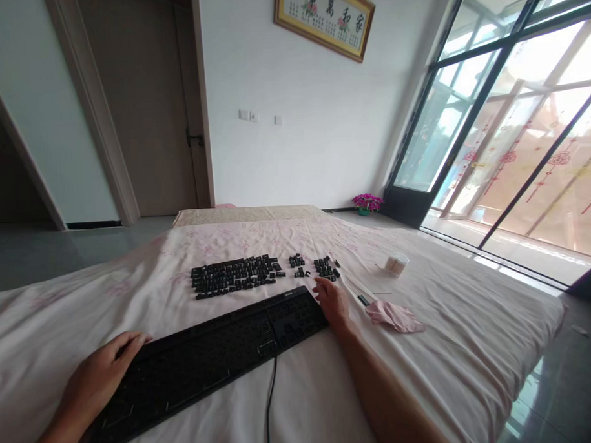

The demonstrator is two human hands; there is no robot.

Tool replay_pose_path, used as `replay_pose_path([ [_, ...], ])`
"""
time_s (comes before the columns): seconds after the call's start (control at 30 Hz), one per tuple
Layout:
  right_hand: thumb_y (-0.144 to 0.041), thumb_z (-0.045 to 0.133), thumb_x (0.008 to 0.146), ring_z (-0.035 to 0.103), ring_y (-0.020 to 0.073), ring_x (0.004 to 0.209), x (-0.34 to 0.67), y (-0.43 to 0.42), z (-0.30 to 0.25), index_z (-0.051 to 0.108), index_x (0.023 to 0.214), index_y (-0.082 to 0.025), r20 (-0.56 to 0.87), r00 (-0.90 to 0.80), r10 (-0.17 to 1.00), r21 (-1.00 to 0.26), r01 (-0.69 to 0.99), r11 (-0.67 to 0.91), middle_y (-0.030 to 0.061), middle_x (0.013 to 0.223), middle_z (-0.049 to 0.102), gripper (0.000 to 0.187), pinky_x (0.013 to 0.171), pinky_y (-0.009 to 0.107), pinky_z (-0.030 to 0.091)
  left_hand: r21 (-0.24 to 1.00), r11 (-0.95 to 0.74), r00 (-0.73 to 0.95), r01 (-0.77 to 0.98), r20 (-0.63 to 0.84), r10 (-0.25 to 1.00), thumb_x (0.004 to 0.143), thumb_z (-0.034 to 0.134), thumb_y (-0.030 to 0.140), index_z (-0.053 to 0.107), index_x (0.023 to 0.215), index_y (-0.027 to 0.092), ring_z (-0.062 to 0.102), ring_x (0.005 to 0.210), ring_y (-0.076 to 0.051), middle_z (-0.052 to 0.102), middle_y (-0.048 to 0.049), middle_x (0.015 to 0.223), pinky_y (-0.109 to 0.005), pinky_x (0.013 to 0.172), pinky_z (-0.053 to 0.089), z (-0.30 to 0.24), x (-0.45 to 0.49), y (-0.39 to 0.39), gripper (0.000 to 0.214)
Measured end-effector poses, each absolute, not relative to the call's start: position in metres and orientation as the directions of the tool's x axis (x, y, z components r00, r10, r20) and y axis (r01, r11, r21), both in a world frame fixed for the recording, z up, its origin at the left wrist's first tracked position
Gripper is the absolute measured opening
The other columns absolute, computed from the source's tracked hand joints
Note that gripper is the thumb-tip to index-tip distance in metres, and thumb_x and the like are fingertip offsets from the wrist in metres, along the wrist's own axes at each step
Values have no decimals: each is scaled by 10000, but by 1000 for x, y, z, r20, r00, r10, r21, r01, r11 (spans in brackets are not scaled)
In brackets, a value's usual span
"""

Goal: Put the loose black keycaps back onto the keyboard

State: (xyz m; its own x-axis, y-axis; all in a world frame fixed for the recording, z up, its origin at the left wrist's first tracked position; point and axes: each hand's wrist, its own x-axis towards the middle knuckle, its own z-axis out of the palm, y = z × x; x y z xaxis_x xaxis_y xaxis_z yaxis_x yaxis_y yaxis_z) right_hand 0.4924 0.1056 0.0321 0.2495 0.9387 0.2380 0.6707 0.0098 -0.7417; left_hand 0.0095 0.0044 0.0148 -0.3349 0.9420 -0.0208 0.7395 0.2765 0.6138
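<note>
A black keyboard point(207, 350) lies slantwise in front of me on the cloth, its key area stripped of keycaps and its cable running toward me. My left hand point(104, 370) grips its left end, fingers together over the far edge. At the far right corner my right hand point(332, 301) is closed around the keyboard's side; part of its fingers is hidden. Beyond the keyboard, loose black keycaps point(236, 274) are laid out in rows. Smaller groups of keycaps point(297, 261) sit to their right, with another keycap cluster point(325, 268) just past my right hand.
Right of my right hand lie a crumpled pink cloth point(394, 316) and a small dark-ended tool point(363, 300). A clear tub of cotton swabs point(396, 264) stands farther back. Everything rests on a pale patterned bedsheet point(455, 364); its right edge drops to the floor.
</note>
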Motion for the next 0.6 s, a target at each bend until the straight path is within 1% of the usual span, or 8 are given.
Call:
replay_pose_path([
  [0.07, -326, 524, 865, 667, 152, 667, 501, 113, 27, 690, 1083, -222, 240, 303, 922, -829, 558, 32, 21, 802, 726, 293, 743, 293, 521, 614, 290, -336, 734, -43, 941, 867, 407, 592, 663, 982, 278, 677, 952, -225, 752, 4, 1001, -237, 736, 468, 16, 10, 4, 421],
  [0.13, -381, 514, 863, 669, 161, 641, 511, 121, 27, 651, 1134, -181, 237, 368, 899, -901, 428, 63, 48, 831, 722, 363, 665, 297, 540, 622, 295, -331, 726, -60, 942, 873, 399, 595, 657, 1014, 272, 673, 974, -218, 749, 5, 1007, -223, 743, 466, 17, 11, 3, 437],
  [0.23, -479, 476, 875, 702, 188, 806, 527, 132, 31, 438, 1361, -157, 233, 482, 845, -966, 218, 142, 117, 1086, 688, 584, 649, 301, 568, 636, 300, -331, 711, -73, 941, 878, 391, 606, 653, 1047, 275, 670, 991, -219, 745, 6, 1028, -225, 751, 469, 17, 12, 3, 455],
  [0.33, -490, 551, 834, 695, 209, 933, 535, 137, 31, 250, 1452, -179, 224, 542, 810, -974, 87, 211, 156, 1245, 616, 754, 716, 333, 586, 648, 292, -336, 703, -59, 940, 876, 400, 605, 654, 1057, 279, 669, 996, -218, 740, 7, 1060, -232, 769, 471, 15, 11, 4, 451],
  [0.4, -455, 580, 811, 700, 218, 915, 532, 138, 25, 220, 1458, -177, 218, 543, 811, -973, 52, 227, 169, 1251, 611, 791, 719, 357, 591, 648, 284, -332, 707, -51, 942, 876, 401, 606, 653, 1058, 280, 668, 994, -216, 739, 8, 1065, -236, 782, 469, 13, 10, 4, 451],
  [0.47, -409, 555, 811, 705, 217, 884, 525, 137, 17, 207, 1462, -164, 223, 532, 817, -972, 59, 227, 178, 1255, 606, 777, 708, 363, 593, 643, 280, -328, 713, -47, 944, 877, 399, 607, 655, 1059, 282, 666, 995, -217, 740, 9, 1064, -240, 788, 467, 11, 8, 5, 451],
  [0.53, -357, 498, 821, 703, 207, 883, 517, 136, 11, 201, 1466, -162, 243, 523, 817, -970, 110, 218, 181, 1290, 582, 736, 705, 355, 589, 638, 273, -326, 720, -36, 945, 873, 408, 604, 662, 1054, 284, 665, 998, -219, 741, 8, 1066, -242, 786, 468, 9, 6, 6, 447],
  [0.6, -311, 454, 817, 698, 199, 875, 512, 134, 7, 256, 1451, -169, 271, 502, 821, -960, 201, 194, 165, 1280, 590, 680, 699, 348, 580, 643, 251, -322, 723, -8, 947, 864, 427, 604, 673, 1045, 282, 667, 998, -223, 743, 6, 1070, -241, 783, 473, 8, 5, 6, 444],
])
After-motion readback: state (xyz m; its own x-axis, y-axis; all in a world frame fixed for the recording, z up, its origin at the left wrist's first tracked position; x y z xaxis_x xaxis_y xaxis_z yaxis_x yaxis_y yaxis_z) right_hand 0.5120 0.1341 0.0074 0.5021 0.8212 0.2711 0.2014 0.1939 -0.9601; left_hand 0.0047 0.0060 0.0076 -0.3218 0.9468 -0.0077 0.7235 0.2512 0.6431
